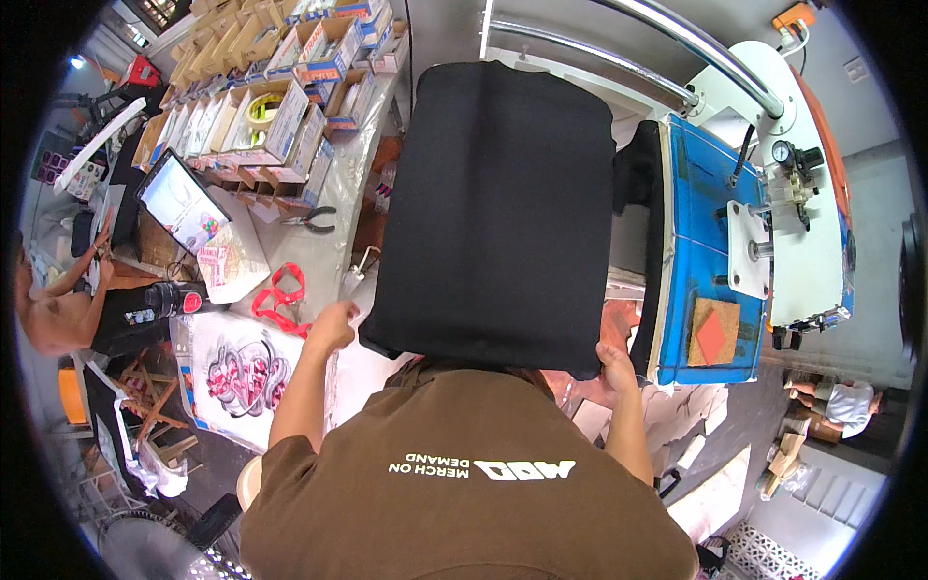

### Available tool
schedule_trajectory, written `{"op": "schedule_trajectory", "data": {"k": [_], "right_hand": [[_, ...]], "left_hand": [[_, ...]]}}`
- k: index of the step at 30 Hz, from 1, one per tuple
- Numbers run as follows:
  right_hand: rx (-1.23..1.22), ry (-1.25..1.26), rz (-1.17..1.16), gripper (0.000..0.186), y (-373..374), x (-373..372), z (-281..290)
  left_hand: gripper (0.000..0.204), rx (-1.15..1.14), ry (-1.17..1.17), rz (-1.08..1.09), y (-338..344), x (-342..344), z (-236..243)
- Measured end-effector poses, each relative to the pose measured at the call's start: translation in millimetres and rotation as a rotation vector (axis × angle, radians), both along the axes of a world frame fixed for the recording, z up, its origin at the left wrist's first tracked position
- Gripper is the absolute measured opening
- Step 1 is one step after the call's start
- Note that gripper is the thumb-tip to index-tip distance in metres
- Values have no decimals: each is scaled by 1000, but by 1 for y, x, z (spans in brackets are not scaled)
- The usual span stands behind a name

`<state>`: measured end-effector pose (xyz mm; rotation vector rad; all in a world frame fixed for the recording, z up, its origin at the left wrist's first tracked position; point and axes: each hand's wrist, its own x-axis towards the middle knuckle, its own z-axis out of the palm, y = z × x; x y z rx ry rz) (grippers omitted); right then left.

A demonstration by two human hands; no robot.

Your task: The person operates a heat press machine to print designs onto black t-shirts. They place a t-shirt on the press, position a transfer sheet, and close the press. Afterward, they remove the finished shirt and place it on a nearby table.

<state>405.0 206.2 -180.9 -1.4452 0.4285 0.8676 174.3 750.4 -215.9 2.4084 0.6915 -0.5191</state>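
In front of me a black cloth (493,203) lies smooth over a flat, roughly rectangular board, its near edge close to my body. My right hand (615,368) grips the cloth at the near right corner, thumb on the edge, other fingers mostly hidden. Just left of the near left corner is my left hand (332,327), fingers curled inward; whatever they may hold is hidden. Red looped straps (281,298) lie on the table beside that hand. A black bunched piece of fabric (636,166) shows to the right of the board.
At right stands a press machine with a blue plate (710,261) and a pressure gauge (781,151). The left table carries cardboard boxes (329,48), a tablet (186,205), pliers (314,221) and a black bottle (176,299). One person (63,314) is far left, another (841,409) far right.
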Motion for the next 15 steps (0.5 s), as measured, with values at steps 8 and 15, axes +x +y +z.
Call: {"op": "schedule_trajectory", "data": {"k": [8, 15], "right_hand": [[-123, 149, 416, 34, -40, -6, -11], [-1136, -823, 465, 31, 45, 29, 61]], "left_hand": [[48, -1075, -59, 408, -23, 5, 16], [32, 19, 31, 43, 17, -21, -28]]}}
